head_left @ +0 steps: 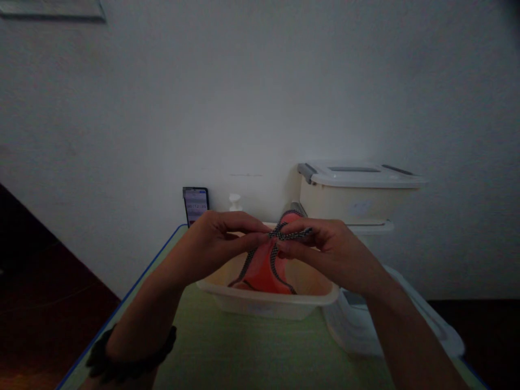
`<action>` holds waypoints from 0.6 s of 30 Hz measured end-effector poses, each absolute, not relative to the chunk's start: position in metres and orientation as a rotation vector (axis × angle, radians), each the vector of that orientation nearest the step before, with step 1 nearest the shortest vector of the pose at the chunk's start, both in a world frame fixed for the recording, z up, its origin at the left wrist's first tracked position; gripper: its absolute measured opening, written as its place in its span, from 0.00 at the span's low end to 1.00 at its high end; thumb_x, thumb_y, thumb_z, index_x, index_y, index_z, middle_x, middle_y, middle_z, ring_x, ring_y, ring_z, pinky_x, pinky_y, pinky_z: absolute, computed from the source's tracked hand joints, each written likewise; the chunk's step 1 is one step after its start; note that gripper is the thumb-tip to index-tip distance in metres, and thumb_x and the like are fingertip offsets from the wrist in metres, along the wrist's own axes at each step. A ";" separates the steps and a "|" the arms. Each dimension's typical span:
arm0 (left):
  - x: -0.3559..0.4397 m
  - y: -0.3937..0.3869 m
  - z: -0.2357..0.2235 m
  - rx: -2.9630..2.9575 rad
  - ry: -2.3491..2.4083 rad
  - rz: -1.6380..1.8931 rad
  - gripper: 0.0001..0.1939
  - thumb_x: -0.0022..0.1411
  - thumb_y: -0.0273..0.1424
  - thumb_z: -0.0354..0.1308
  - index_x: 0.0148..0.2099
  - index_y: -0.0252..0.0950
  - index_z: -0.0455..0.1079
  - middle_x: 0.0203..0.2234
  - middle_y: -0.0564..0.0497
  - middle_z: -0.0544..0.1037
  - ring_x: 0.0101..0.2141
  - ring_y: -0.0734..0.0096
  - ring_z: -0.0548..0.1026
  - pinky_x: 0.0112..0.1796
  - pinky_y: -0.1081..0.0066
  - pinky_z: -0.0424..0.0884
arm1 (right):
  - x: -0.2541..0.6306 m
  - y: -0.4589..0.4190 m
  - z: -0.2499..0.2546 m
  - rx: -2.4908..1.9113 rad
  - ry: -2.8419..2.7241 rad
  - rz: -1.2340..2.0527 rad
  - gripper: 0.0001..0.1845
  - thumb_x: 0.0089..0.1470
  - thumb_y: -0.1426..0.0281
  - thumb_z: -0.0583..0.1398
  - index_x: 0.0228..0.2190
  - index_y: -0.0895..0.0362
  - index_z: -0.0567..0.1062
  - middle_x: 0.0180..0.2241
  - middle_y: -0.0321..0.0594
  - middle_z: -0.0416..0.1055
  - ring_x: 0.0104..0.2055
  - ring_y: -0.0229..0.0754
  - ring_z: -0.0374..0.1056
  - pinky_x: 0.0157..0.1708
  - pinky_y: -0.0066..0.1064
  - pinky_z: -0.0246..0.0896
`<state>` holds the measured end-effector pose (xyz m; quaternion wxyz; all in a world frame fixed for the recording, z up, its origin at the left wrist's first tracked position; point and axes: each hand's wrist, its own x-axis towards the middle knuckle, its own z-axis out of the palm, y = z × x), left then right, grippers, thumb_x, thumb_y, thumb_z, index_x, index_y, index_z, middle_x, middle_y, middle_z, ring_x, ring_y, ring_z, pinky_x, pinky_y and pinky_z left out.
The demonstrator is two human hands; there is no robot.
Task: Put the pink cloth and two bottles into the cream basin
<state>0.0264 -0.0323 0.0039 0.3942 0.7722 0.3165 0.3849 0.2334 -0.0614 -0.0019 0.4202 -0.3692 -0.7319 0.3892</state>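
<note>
Above a pale plastic tub, my left hand pinches a black-and-white patterned cord between thumb and fingertips. From the other side, my right hand grips the same cord, and a looped or doubled length of it lies along my fingers. The two hands nearly meet where the cord crosses. Two strands hang from there over a red-pink object in the tub, whose kind I cannot make out. Part of it rises behind my fingers, which hide its middle.
A phone stands against the wall at the back left, beside a white pump-like top. To the right are a lidded storage box and a loose white lid. The green table has a blue edge.
</note>
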 end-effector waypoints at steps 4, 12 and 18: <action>0.029 -0.034 0.007 1.945 0.890 0.974 0.04 0.53 0.28 0.63 0.33 0.36 0.78 0.24 0.55 0.79 0.25 0.80 0.74 0.28 0.83 0.70 | 0.232 -0.061 -0.003 -0.957 -1.861 0.877 0.02 0.50 0.71 0.64 0.29 0.57 0.76 0.26 0.31 0.75 0.27 0.31 0.71 0.27 0.21 0.65; 0.028 -0.034 0.006 1.897 0.863 0.911 0.05 0.54 0.32 0.63 0.33 0.35 0.77 0.25 0.53 0.80 0.26 0.78 0.75 0.28 0.81 0.70 | 0.233 -0.061 -0.003 -0.936 -2.013 0.802 0.08 0.50 0.70 0.64 0.36 0.55 0.77 0.34 0.34 0.77 0.36 0.37 0.73 0.36 0.26 0.67; 0.025 -0.034 0.004 1.882 0.764 0.889 0.05 0.53 0.29 0.63 0.35 0.38 0.77 0.28 0.52 0.82 0.30 0.74 0.78 0.32 0.79 0.73 | 0.233 -0.061 -0.003 -0.908 -2.038 0.794 0.07 0.55 0.71 0.60 0.36 0.55 0.78 0.32 0.34 0.77 0.33 0.35 0.72 0.35 0.26 0.67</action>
